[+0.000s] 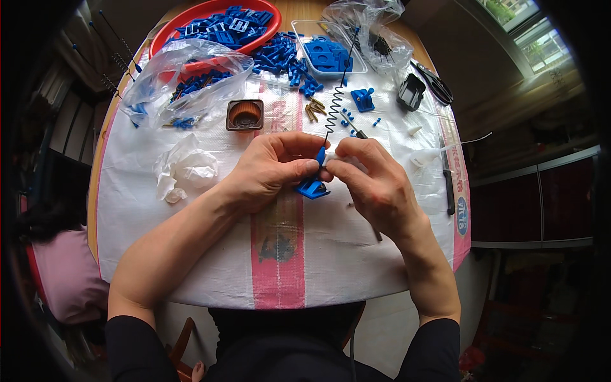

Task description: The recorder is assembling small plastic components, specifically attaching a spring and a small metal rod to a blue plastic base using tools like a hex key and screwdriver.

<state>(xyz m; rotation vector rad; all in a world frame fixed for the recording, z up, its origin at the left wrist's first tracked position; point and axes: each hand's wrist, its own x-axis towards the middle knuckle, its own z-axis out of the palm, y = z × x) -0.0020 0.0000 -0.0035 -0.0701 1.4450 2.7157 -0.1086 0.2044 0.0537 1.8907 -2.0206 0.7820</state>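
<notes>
My left hand (266,167) is closed around a small blue plastic part (321,155), pinched between thumb and fingers. A black coiled wire (335,105) rises from its top. Below the fingertips a blue plastic base (312,188) hangs at a tilt. My right hand (375,181) is closed too, its thumb and forefinger pinching a white tissue-like wad (332,156) against the right side of the blue part. A thin tool with a black section (361,134) shows beyond the right hand. A brown rod end (376,233) shows below it; whether they are one piece is hidden.
Behind my hands stand a red basin (278,32) of blue parts, a plastic bag (137,95), a clear box (361,69) and a brown cup (245,107). Crumpled tissue (184,167) lies left. Brass pins (313,110), scissors (435,83) and a black-handled tool (450,191) lie about.
</notes>
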